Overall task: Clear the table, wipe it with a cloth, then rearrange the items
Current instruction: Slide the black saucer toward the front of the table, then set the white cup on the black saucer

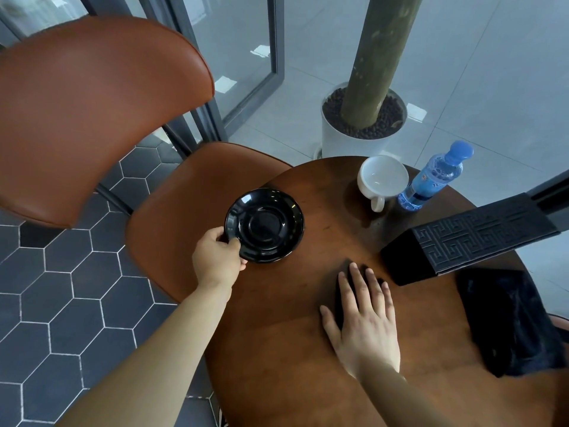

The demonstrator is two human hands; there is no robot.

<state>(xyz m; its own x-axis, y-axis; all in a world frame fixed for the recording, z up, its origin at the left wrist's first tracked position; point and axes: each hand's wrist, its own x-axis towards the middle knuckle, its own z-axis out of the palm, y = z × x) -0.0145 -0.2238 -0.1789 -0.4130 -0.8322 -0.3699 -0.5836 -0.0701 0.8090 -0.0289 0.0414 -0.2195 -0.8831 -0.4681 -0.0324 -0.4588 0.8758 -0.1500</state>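
My left hand (pixel 217 257) grips the near rim of a glossy black saucer (pixel 264 224), which is over the left edge of the round brown wooden table (pixel 286 359). My right hand (pixel 365 318) lies flat, fingers spread, on a small dark flat item (pixel 346 274) near the table's middle; most of that item is hidden under the palm. A white cup (pixel 383 177) sits at the far side with a blue-capped water bottle (pixel 432 180) beside it. A black patterned box (pixel 468 241) lies on the right, and a black cloth (pixel 508 325) lies in front of it.
A brown leather chair (pixel 172 217) stands close against the table's left side. A white planter with a thick trunk (pixel 363 131) stands on the floor behind the table. Glass panels and dark frames run along the back. Dark hexagon floor tiles lie at the left.
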